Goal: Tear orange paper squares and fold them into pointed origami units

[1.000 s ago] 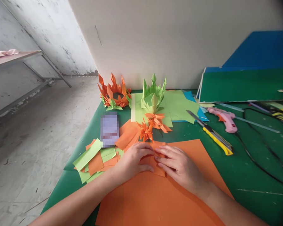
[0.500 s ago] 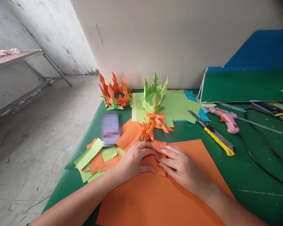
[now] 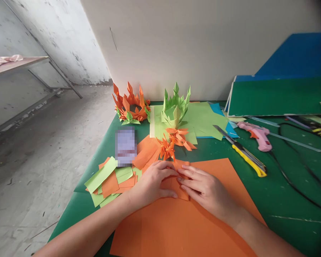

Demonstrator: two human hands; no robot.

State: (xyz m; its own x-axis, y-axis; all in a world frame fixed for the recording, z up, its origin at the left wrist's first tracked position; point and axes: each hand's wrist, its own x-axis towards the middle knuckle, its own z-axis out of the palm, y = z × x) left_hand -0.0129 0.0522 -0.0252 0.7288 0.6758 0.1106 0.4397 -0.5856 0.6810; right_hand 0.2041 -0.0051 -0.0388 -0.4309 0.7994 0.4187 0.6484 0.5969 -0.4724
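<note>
A small folded orange paper (image 3: 182,193) lies on a large orange sheet (image 3: 176,228). My left hand (image 3: 156,184) rests on its left part, fingers bent over it and thumb stretched along the near side. On its right part lies my right hand (image 3: 204,184), its fingers flat and slightly apart, the tips close to my left fingertips. Part of the small paper is hidden under both hands. Just beyond are orange paper flowers (image 3: 166,148). Farther back stand a green paper crown (image 3: 175,107) and an orange paper crown (image 3: 131,103) with green leaves.
Green and orange scraps (image 3: 109,182) lie at the left, beside a blurred purple object (image 3: 125,146). A yellow cutter (image 3: 247,159), a pink glue gun (image 3: 258,135) with a black cord, and a green board (image 3: 278,96) are at the right. The green table (image 3: 85,178) meets a wall behind.
</note>
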